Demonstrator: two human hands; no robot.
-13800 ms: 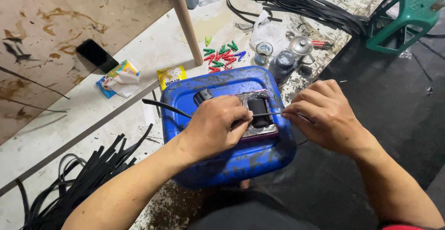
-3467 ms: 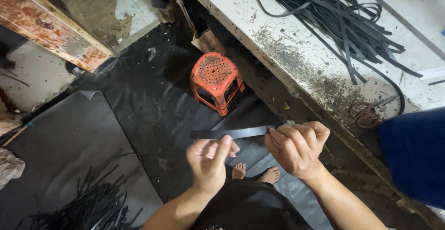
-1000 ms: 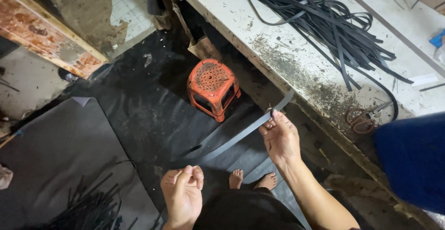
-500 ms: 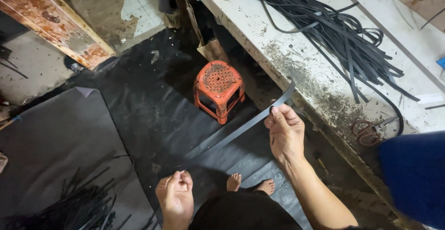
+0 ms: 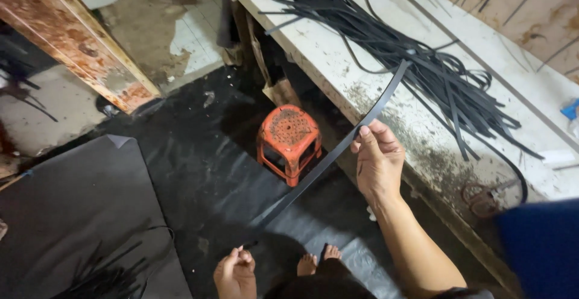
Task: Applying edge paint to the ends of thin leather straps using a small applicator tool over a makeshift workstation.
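A dim workshop floor lies under black sheeting [image 5: 181,172], with a grimy white bench [image 5: 386,94] running along the right side and a rusty board [image 5: 78,40] leaning at upper left.

Nearest, at the bottom edge, the left hand [image 5: 235,272] is loosely curled with its fingertips drawn together; whether it pinches anything is too small to tell. Just right of it two bare feet [image 5: 318,261] stand on the sheeting. Left of that hand a bundle of dark offcuts [image 5: 108,278] lies on a separate grey sheet [image 5: 78,208].

Up and to the right, well apart from the left hand, the right hand [image 5: 379,161] is clamped on a long black strip [image 5: 325,163], thumb on the near face and fingers wrapped behind. The strip runs in a slant: its lower end drops toward the floor just above the left hand, and its upper end rises past the right hand over the bench edge.

Beyond the strip, left of the right hand, an orange stool [image 5: 289,142] stands on the sheeting beside the bench. Farther off, above the right hand, a loose heap of black strips [image 5: 422,64] sprawls across the bench top. To the right of that hand, at the frame edge, a blue container [image 5: 543,248] fills the lower corner.
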